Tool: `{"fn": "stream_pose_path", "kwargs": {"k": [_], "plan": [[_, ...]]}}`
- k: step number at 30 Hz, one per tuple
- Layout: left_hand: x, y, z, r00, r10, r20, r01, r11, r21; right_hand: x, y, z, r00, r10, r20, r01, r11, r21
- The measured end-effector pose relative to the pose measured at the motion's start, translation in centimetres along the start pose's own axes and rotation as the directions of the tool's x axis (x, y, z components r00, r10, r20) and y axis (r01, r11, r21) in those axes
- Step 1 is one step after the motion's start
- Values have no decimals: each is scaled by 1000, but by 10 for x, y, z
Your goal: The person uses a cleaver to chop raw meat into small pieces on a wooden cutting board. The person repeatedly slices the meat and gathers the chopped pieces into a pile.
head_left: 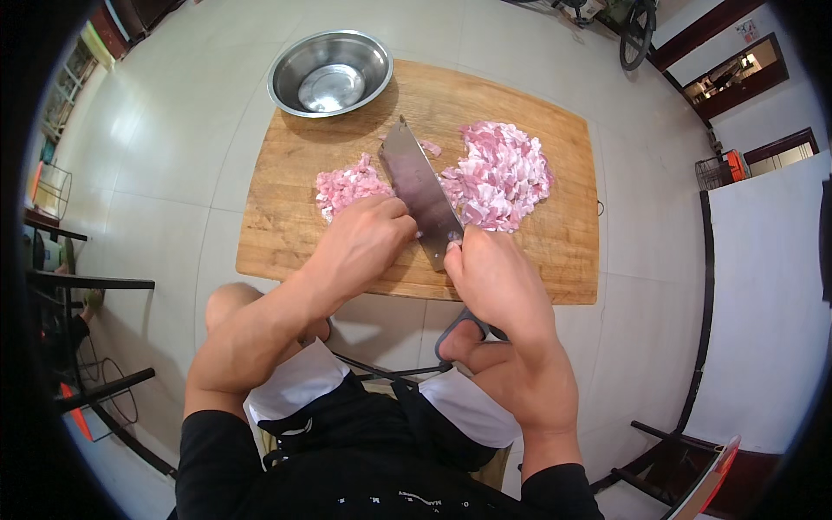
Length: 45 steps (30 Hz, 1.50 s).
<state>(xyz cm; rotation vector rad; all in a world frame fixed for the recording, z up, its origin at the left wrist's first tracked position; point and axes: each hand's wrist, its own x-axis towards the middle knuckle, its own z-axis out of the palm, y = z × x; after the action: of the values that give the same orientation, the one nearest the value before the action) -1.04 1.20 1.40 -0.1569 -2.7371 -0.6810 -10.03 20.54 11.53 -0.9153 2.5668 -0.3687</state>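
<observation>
My right hand point(498, 277) is closed round the handle of a wide cleaver point(420, 186), its blade slanting away to the upper left over the wooden cutting board point(299, 238). Close along the blade's left side, my left hand point(368, 234) has its fingers curled down, with a bit of pink meat at the fingertips; the rest under them is hidden. Beyond the left hand lies a small heap of finely cut meat point(349, 184). A larger pile of sliced pink meat point(503, 178) spreads to the right of the cleaver. A few scraps lie just behind the blade.
A steel bowl point(331, 74) stands on the board's far left corner, with nothing in it. My knees and slippered feet are below the board's near edge. Black metal frames point(95, 282) stand at the left, a white-topped table point(763, 303) at the right. Pale tiles cover the floor.
</observation>
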Motion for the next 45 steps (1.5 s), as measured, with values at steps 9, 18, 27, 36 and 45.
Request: {"fn": "stream_pose_path", "kwargs": {"k": [9,18,27,36,45], "plan": [[9,-5,0,978,-83,-191,110,985,133,-46,33,11,926,-313,-213,318,948,-13],[19,-10,-1,963,-121,-239,136,989,48,-32,41,-6,995,79,-63,-57,956,288],[23,-29,-16,937,-321,-139,279,925,-258,-26,39,-4,988,79,-132,-7,882,472],[17,-33,-29,962,-237,-135,212,962,-172,-20,49,9,981,65,-185,28,888,458],[32,-23,2,976,-103,-192,87,992,-93,-13,50,13,971,100,-218,15,884,467]]}}
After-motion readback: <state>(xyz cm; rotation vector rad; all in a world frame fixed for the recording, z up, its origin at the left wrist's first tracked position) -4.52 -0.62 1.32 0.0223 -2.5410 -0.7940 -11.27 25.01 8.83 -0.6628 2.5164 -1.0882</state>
